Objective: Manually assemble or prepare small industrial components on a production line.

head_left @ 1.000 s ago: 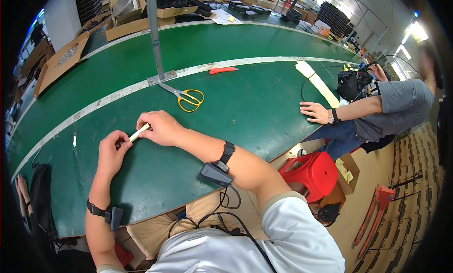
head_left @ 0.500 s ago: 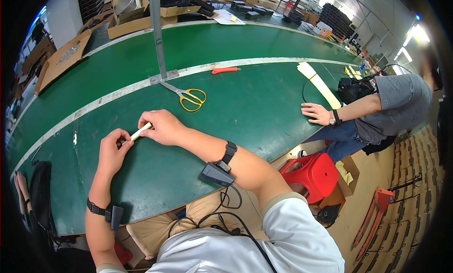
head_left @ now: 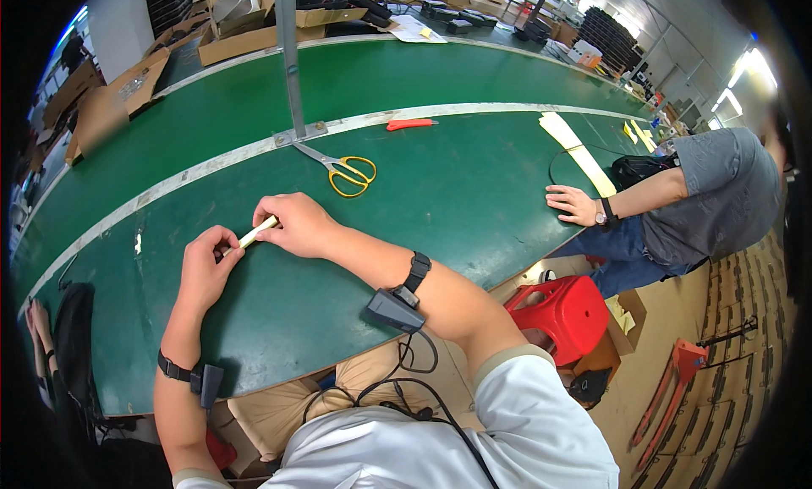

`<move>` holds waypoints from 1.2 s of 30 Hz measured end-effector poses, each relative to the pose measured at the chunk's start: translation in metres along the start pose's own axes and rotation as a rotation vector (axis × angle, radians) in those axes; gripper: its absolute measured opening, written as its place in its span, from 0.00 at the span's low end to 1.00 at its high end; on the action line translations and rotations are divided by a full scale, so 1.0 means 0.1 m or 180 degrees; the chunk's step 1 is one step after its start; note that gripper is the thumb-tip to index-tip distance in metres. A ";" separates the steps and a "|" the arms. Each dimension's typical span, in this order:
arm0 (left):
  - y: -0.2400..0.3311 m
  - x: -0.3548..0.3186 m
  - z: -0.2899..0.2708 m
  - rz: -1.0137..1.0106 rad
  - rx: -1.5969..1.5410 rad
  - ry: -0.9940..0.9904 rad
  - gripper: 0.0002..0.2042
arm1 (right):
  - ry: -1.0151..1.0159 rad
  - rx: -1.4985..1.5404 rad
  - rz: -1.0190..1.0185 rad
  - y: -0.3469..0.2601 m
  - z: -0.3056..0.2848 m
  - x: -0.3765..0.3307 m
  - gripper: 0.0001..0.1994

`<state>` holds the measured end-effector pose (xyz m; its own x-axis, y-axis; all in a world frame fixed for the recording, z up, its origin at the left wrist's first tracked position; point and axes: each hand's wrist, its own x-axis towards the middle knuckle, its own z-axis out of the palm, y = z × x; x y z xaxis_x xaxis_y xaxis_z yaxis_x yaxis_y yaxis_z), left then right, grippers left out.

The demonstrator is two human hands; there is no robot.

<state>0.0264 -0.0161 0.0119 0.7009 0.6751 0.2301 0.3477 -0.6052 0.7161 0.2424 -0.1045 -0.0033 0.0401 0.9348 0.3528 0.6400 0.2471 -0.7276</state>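
- Strip [head_left: 256, 232], pale and thin, sits just above the green table [head_left: 474, 193], spanning both hands.
- Left hand [head_left: 205, 265] pinches one end.
- Right hand [head_left: 296, 225] grips the other end, fingers curled.
- Scissors [head_left: 347, 171] lie beyond.

Green worktable [head_left: 474, 193], perhaps warehouse shelving.

green table [head_left: 474, 201], yellow-handled scissors [head_left: 348, 173], red stool [head_left: 565, 313]

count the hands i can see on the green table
3. The left hand and the right hand hold a pale strip between them near the front edge of the green table. A co-worker's hand lies flat at the right; their other hand is hidden.
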 end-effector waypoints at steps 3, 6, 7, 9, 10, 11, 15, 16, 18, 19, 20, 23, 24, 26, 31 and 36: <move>0.01 -0.01 -0.02 -0.0138 0.0001 -0.0034 0.06 | -0.0011 -0.0009 -0.0016 0.03 0.03 0.01 0.10; -0.09 -0.06 -0.06 0.0061 -0.0065 0.0018 0.07 | 0.0060 0.0095 -0.0117 0.00 0.11 0.06 0.09; -0.11 -0.05 -0.07 0.0070 0.0146 -0.0056 0.07 | 0.0017 0.0141 -0.0018 0.00 0.09 0.05 0.10; -0.10 -0.03 -0.02 0.0144 0.0020 -0.0031 0.08 | 0.0022 0.0172 0.0050 -0.04 0.06 0.01 0.10; -0.10 -0.03 -0.02 0.0229 0.0062 -0.0047 0.08 | -0.0003 0.0179 0.0083 -0.04 0.04 -0.01 0.09; -0.08 -0.02 -0.01 0.0238 0.0119 -0.0080 0.08 | 0.0031 0.0110 0.0107 -0.08 0.01 -0.02 0.09; -0.14 -0.05 -0.01 0.0463 0.0193 0.0010 0.08 | -0.0057 0.0073 0.0241 -0.09 0.02 -0.02 0.10; -0.14 -0.05 0.00 0.0462 0.0143 0.0026 0.08 | -0.0091 0.0209 0.0368 -0.01 0.05 -0.03 0.10; -0.17 -0.07 -0.01 0.0435 0.0177 0.0012 0.07 | -0.0158 0.0246 0.0451 -0.05 0.05 -0.01 0.10; -0.17 -0.06 -0.01 0.0393 0.0210 0.0069 0.07 | -0.0208 0.0269 0.0395 -0.06 0.05 -0.01 0.10; -0.16 -0.06 -0.01 0.0398 0.0267 0.0047 0.07 | -0.0170 0.0343 0.0484 -0.06 0.06 -0.01 0.09; -0.16 -0.06 0.00 0.0378 0.0331 0.0020 0.07 | -0.0125 0.0405 0.0518 -0.04 0.06 0.00 0.09; -0.16 -0.06 0.01 0.0373 0.0318 -0.0017 0.07 | -0.0092 0.0385 0.0496 -0.02 0.06 -0.01 0.09; -0.17 -0.06 0.00 0.0314 0.0350 -0.0016 0.08 | -0.0118 0.0400 0.0445 -0.01 0.08 0.00 0.09; -0.16 -0.05 0.01 0.0261 0.0296 -0.0104 0.07 | -0.0126 0.0388 0.0566 -0.05 0.05 0.00 0.09; -0.15 -0.05 0.00 0.0239 0.0268 -0.0130 0.07 | -0.0190 0.0299 0.0543 -0.03 0.06 0.01 0.08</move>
<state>0.0173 -0.0102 -0.0003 0.7512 0.6097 0.2527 0.3432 -0.6879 0.6395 0.2361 -0.1030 -0.0044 0.0944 0.9779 0.1864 0.5533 0.1041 -0.8265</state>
